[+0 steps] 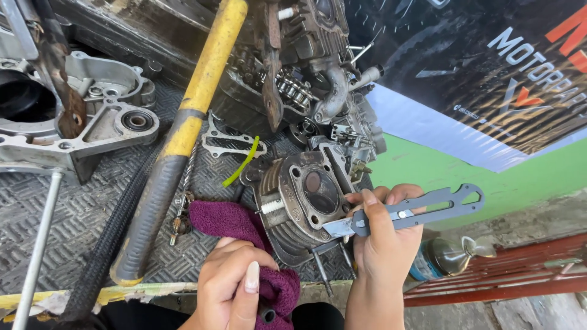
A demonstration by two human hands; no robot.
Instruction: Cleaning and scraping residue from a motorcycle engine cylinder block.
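My right hand (384, 241) grips a grey utility knife (408, 213), its blade tip resting against the flat face of a dirty metal engine cylinder head (306, 201). My left hand (235, 287) presses down on a purple rag (244, 229) that lies beside and partly under the cylinder head. The head shows a round bore and several bolt holes, with studs sticking out below it.
A yellow and black handled bar (183, 131) lies diagonally across the ribbed rubber mat (79, 214). A grey engine casing (92, 122) sits at the left, an engine block (306, 55) behind. A thin gasket (223, 142), a green strip (243, 164) and a printed banner (489, 79) are nearby.
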